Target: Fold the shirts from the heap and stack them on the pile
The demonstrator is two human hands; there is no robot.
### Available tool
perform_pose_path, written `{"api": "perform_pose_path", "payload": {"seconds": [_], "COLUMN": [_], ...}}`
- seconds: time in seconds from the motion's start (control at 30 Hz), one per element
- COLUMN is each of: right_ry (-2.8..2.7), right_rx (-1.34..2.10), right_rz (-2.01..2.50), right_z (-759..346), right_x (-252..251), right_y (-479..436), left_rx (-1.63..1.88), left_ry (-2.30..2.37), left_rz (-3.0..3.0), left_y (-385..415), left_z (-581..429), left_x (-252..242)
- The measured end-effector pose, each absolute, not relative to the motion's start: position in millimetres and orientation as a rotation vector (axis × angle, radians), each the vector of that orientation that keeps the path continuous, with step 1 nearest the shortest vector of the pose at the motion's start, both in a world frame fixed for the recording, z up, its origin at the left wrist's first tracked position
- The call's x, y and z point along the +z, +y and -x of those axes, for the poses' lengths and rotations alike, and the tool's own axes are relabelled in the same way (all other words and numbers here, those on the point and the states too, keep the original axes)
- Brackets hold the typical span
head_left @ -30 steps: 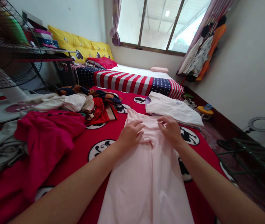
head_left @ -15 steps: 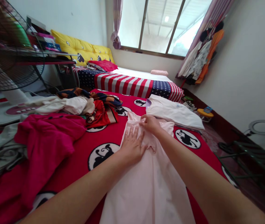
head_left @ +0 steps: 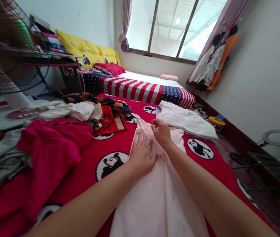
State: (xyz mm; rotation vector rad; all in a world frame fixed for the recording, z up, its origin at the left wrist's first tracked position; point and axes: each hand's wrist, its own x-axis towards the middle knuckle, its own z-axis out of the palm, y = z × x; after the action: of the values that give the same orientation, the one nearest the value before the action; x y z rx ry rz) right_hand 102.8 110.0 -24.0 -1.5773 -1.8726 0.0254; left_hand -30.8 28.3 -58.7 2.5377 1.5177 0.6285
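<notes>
A pale pink garment (head_left: 152, 197) lies lengthwise in front of me on the red bed cover (head_left: 85, 177), with small creases near its middle. My left hand (head_left: 143, 154) rests flat on its upper part, fingers spread. Close to the garment's far end is my right hand (head_left: 161, 132), its fingers bent and drawn together at the cloth; the fingertips are partly hidden. Just beyond lies a folded white shirt (head_left: 185, 118) on what seems to be a small stack.
Left of me are a heaped magenta garment (head_left: 53, 141), pale clothes (head_left: 78, 110) and a red garment (head_left: 110, 120). A fan (head_left: 11, 72) stands at the far left. Behind is another bed with a striped cover (head_left: 132, 89). A dark green rack (head_left: 273, 168) stands at right.
My right hand has shifted slightly and its pinch at the garment's far end looks looser. My left hand stays flat on the cloth. The view has tilted a little.
</notes>
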Motion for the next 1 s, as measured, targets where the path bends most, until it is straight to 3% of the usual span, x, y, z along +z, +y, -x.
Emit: {"api": "perform_pose_path", "payload": {"seconds": [0.23,0.4,0.57,0.67,0.77,1.0], "right_ry": [-1.705,-2.158,-2.262,-2.233,-2.392,-2.258], "right_rx": [-0.274,-0.174,-0.202,-0.364,-0.285,-0.091], "right_rz": [1.673,1.878,2.271,2.096,1.819,2.141], "right_z": [-182.6,-224.3,-207.7,-183.3,-178.9,-209.8], "right_x": [-25.7,-37.9,-20.3,-11.3,-23.6,-51.1], "right_y": [72.8,60.7,60.8,49.8,29.9,8.2], "left_rx": [0.539,0.513,0.463,0.42,0.374,0.254], "left_ry": [1.681,1.66,1.641,1.624,1.602,1.524], "left_rz": [-2.4,-2.432,-2.443,-2.42,-2.426,-2.495], "left_y": [28.1,28.7,30.0,32.4,37.0,46.3], "left_z": [33.4,37.1,41.2,44.0,49.6,61.4], "left_x": [-52.0,-53.6,-52.7,-50.9,-49.2,-47.0]}}
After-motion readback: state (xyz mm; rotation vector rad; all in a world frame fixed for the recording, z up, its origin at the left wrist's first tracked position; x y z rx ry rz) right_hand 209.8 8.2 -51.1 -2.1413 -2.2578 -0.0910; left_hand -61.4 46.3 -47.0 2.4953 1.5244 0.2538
